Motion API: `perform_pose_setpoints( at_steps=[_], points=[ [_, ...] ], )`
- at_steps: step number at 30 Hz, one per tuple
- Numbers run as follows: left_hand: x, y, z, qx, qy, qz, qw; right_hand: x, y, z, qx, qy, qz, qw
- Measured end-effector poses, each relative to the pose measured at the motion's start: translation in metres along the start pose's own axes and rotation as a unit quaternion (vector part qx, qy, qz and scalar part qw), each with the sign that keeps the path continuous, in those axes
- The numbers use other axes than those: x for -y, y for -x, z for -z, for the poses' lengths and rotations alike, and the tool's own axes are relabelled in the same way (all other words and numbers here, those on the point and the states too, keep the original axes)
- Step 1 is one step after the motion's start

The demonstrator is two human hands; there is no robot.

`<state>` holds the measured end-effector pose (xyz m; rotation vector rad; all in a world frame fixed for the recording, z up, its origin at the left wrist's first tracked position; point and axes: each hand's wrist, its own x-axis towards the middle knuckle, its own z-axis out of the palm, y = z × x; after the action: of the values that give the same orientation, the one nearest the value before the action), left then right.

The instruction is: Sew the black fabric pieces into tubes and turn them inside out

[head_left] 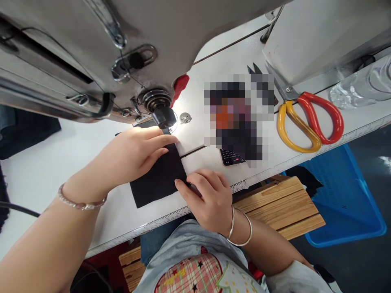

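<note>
A piece of black fabric [159,179] lies on the white sewing machine bed, its far end under the machine head [146,49]. My left hand [139,148] rests on the fabric close to the needle area, fingers stretched out and lying flat. The needle and presser foot are hidden behind a dark round knob [163,114] and my hand. At the fabric's near right corner is my right hand [207,191], its thumb on top of the edge and the other fingers curled, closed on the corner.
Right of the machine lie a phone [232,158], partly blurred out, and large scissors [311,118] with yellow and red handles. A clear bottle [360,83] stands beyond. A measuring tape [177,212] runs along the table edge. Below are a wooden bench [275,207] and blue basket [345,195].
</note>
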<state>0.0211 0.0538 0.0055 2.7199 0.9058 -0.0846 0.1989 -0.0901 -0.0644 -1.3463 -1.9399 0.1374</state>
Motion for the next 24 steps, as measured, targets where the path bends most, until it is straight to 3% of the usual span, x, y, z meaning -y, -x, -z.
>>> perform_pose_setpoints(
  at_steps=[3, 6, 16, 22, 24],
  points=[
    [0.001, -0.006, 0.005, 0.034, 0.025, 0.010, 0.999, 0.001, 0.000, 0.000, 0.001, -0.004, -0.009, 1.000],
    [0.000, -0.009, 0.007, 0.028, 0.055, 0.006, 0.998, 0.001, 0.000, 0.000, -0.001, -0.007, -0.005, 1.000],
    [-0.001, -0.001, -0.001, -0.037, 0.112, 0.002, 0.993, 0.000, -0.002, 0.001, 0.002, -0.006, 0.003, 1.000],
    [-0.004, 0.007, -0.011, -0.103, 0.077, -0.007, 0.992, 0.000, 0.000, 0.000, 0.003, -0.009, -0.003, 1.000],
    [-0.007, 0.013, -0.016, -0.127, 0.048, -0.042, 0.990, -0.001, 0.000, 0.001, 0.009, -0.011, -0.006, 1.000]
  ],
)
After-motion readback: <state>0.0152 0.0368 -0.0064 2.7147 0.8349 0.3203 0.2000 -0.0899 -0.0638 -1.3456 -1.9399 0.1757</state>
